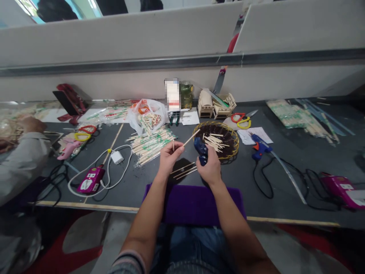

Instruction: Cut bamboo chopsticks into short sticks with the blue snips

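A thin wooden stick (191,137) is pinched in my left hand (170,156) and slants up to the right over the table. Close by, my right hand (211,165) is wrapped around a dark blue hand tool (200,147) whose exact kind is hard to make out. The stick's tip is near the tool; I cannot tell whether they touch. Behind my right hand, short cut wooden pieces (214,142) lie in a brown woven basket (233,150) with a yellow rim. Several loose sticks (185,174) lie on the table between my wrists.
Bagged wooden sticks (154,146) lie behind my left hand, beside a white plastic bag (139,110). A blue glue gun (259,148) with its cord is at right. Small wooden models (205,104) stand at the back. A co-worker's sleeve (24,160) shows at left.
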A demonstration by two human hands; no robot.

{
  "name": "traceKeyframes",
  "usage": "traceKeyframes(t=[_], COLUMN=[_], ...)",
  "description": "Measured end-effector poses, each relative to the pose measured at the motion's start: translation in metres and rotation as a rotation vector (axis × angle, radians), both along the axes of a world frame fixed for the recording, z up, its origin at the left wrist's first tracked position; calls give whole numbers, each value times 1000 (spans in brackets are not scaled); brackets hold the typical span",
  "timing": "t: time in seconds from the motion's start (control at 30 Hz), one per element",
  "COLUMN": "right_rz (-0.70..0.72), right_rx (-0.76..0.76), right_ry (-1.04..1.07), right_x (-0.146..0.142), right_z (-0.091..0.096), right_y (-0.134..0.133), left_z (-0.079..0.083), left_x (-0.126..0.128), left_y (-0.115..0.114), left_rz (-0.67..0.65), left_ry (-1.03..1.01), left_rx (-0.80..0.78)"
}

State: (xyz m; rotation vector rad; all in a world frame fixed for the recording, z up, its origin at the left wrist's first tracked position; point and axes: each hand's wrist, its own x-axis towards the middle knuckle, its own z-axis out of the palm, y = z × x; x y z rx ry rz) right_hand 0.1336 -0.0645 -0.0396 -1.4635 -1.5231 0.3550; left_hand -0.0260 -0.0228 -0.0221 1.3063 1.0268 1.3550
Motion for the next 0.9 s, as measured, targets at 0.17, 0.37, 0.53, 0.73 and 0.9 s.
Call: traceKeyframes(t=[0.17,0.37,0.53,0.73,0.9], right_rz=[39,26,25,6,6], right_rx=[-29,-43,-25,-19,-26], right_ry=[-247,-317,-340,-307,-285], right_x=[-5,-9,-12,-11,-12], right_z=[4,5,4,5,6], right_y=[-5,-7,-8,-9,-10], left_z=[0,-4,-8,-9,-9], left_x=[1,3,6,5,5], left_y=[0,1,1,1,1], left_rz=[-10,-36,-65,-92,-87], left_ry=[-111,-147,-139,-127,-84], left_rx=[-6,1,10,77,107])
